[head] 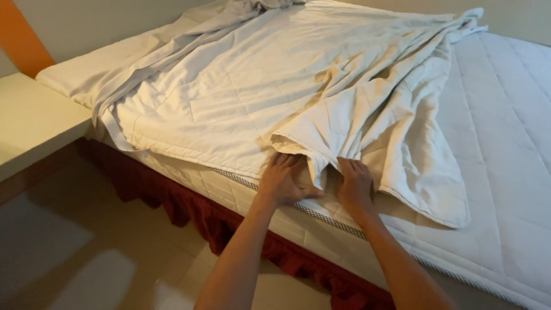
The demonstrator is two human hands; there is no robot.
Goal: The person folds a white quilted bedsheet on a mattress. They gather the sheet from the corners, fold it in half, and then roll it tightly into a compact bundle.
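Head view: quilted mattress [505, 172] with red skirt [189, 204] on tiled floor [86, 252].

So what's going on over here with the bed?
A person is leaning over the side of a bed, both hands on a crumpled white quilt that lies spread across a bare quilted mattress. The left hand and right hand sit close together at the quilt's near edge, fingers tucked under a fold of fabric. A thinner grey sheet is bunched along the far side. A dark red bed skirt hangs below the mattress, above a tiled floor.
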